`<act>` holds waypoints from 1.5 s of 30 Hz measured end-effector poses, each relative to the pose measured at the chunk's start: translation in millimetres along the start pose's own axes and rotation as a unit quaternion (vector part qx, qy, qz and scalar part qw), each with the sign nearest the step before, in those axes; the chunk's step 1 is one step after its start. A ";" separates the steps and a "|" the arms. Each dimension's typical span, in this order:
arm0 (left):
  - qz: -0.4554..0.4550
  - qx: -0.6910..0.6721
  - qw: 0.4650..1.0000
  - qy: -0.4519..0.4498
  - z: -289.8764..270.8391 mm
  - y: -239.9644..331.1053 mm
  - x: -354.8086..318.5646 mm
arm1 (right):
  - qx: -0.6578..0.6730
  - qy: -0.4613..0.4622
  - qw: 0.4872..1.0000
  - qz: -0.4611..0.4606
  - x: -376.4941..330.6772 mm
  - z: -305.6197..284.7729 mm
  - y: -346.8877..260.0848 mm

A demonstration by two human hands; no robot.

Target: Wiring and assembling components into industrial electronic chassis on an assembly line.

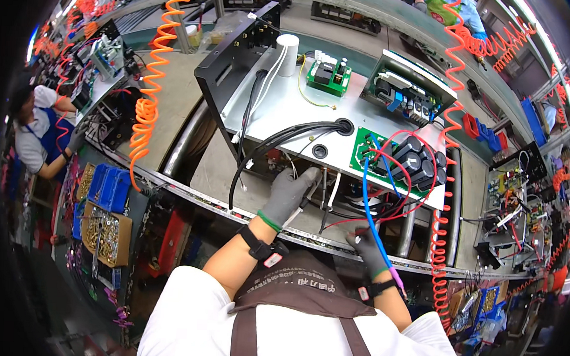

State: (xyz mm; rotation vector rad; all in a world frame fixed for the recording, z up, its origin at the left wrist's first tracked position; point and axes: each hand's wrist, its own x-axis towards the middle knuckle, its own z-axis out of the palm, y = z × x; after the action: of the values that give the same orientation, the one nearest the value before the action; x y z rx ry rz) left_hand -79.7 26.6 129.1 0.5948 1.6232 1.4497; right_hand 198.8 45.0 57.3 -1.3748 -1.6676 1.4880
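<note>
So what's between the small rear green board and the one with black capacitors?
In the head view, a yellow-green wire's end and a hole with black cables.

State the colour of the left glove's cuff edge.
Green; the cuff edge shows best in the head view.

The silver metal chassis [281, 111] lies just beyond the left hand [287, 194], carrying green circuit boards [337, 90] on its top surface.

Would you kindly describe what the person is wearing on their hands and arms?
The left hand wears a grey glove with a green cuff; the right hand is grey-gloved too. Black wrist straps with small red-and-white labels are worn on both sides. The short sleeves are white.
</note>
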 end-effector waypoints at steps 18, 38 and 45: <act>0.075 0.100 0.992 -0.006 -70.9 27.2 -113.4 | -0.261 -0.151 0.813 -0.498 19.8 119.7 -197.6; 0.267 0.352 0.895 0.067 -154.5 88.9 -173.7 | -0.243 -0.276 0.764 -0.530 34.8 129.7 -172.2; 0.236 -0.112 0.824 -0.503 -159.5 109.9 -117.8 | -0.068 -0.152 0.899 -0.405 34.5 148.6 -143.2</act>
State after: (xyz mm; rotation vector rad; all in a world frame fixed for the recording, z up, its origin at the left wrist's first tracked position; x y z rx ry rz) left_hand -172.1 -133.0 260.9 1.3925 0.4674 1.2507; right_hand 8.4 30.9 142.8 -0.3673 -2.1868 1.1130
